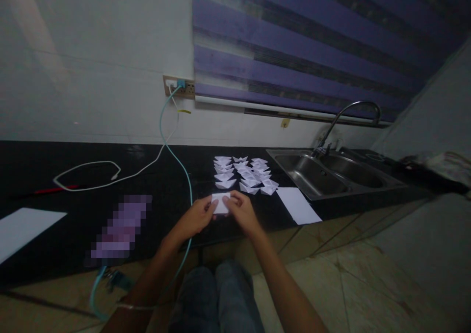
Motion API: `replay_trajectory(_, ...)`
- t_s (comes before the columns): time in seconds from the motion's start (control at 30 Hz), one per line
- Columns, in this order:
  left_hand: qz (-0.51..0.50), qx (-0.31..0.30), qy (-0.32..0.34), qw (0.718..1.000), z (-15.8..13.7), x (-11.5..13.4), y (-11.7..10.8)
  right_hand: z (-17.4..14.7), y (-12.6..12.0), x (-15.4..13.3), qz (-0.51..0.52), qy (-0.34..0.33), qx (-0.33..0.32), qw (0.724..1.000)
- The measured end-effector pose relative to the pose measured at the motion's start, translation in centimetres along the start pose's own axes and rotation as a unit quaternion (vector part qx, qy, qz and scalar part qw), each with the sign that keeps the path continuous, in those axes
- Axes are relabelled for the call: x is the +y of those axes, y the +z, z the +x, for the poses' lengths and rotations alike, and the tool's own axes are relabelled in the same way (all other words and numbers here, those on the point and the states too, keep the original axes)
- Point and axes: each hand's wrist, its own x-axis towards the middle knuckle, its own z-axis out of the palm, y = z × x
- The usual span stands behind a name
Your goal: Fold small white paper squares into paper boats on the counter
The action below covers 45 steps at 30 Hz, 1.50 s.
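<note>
Between my two hands is a small folded piece of white paper (221, 203), held up over the front part of the black counter. My left hand (202, 214) grips its left edge, thumb on the face of the paper. On the opposite edge my right hand (240, 207) pinches it the same way, with the thumb on top and fingers behind. Just beyond, several white folded paper boats (225, 177) stand in rows on the counter. A flat white paper sheet (299, 205) lies to the right of them, by the sink.
A double steel sink (312, 176) with a curved faucet (349, 106) is at the right. White paper (25, 230) and a blurred purple object (123, 227) lie left on the black counter (176, 176). A teal cable (190, 186) runs from the wall socket past my left arm.
</note>
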Motion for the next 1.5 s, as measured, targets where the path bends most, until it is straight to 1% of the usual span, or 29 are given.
replay_trajectory(0.13, -0.003, 0.004, -0.006, 1.000, 0.0, -0.7, 0.0, -0.1, 0.0, -0.2, -0.022, 0.001, 0.010, 1.000)
replay_trajectory(0.3, -0.009, -0.016, -0.029, 0.999, 0.0, -1.5, 0.2, -0.2, 0.0, -0.6, -0.031, -0.011, 0.003, 0.999)
replay_trajectory(0.5, -0.020, -0.007, -0.041, 0.999, -0.2, -0.7, 0.1, -0.2, -0.3, -0.1, -0.043, -0.012, -0.001, 0.999)
replay_trajectory(0.67, -0.034, -0.016, -0.024, 0.999, -0.1, -0.2, 0.0, -0.2, -0.4, 0.0, -0.039, -0.008, 0.002, 0.999)
replay_trajectory(0.73, -0.023, -0.003, -0.029, 0.999, -0.1, -0.3, 0.0, -0.2, -0.3, -0.1, -0.030, -0.005, 0.005, 1.000)
replay_trajectory(0.8, -0.014, 0.023, -0.028, 0.999, 0.0, -0.4, 0.0, -0.3, -0.1, -0.4, -0.017, 0.005, -0.001, 1.000)
replay_trajectory(0.87, -0.012, 0.048, -0.017, 0.999, 0.0, -0.3, -0.1, -0.3, 0.0, -0.6, -0.020, 0.016, -0.025, 0.999)
replay_trajectory(0.93, -0.011, 0.065, -0.007, 0.998, 0.1, -0.2, -0.2, -0.4, 0.0, -0.7, -0.049, 0.012, -0.059, 0.997)
replay_trajectory(1.0, -0.004, 0.069, -0.004, 0.998, 0.1, -0.1, -0.3, -0.4, 0.0, -0.7, -0.081, -0.004, -0.085, 0.993)
replay_trajectory(1.07, 0.003, 0.064, -0.009, 0.998, 0.1, -0.1, -0.3, -0.4, -0.1, -0.6, -0.093, -0.014, -0.092, 0.991)
replay_trajectory(1.3, 0.011, 0.056, -0.018, 0.998, -0.1, 0.1, -0.3, -0.3, -0.3, 0.0, -0.085, -0.001, -0.067, 0.994)
replay_trajectory(1.5, 0.005, 0.061, -0.021, 0.998, 0.1, -0.1, -0.1, -0.5, -0.5, -0.3, -0.112, -0.028, -0.078, 0.990)
